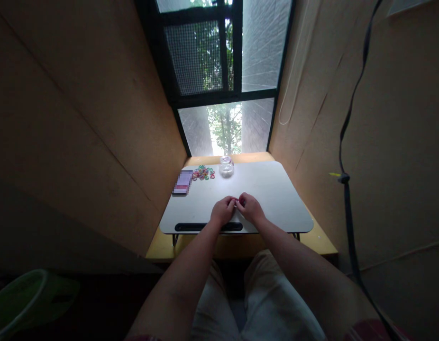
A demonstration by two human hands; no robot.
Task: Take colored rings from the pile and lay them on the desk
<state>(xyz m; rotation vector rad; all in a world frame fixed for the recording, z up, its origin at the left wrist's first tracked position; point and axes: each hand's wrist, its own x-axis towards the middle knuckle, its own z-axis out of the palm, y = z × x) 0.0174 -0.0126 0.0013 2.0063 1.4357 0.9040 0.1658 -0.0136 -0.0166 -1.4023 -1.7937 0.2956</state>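
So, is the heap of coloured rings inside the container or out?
Out: the heap lies on the white tabletop, left of the clear container.

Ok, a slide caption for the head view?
Left hand and right hand meet at a small red piece above a white lap desk, coloured rings and a clear jar beyond.

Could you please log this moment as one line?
left hand: at small red item | right hand: at same item | surface: white lap desk | beyond: clear jar, multicoloured rings
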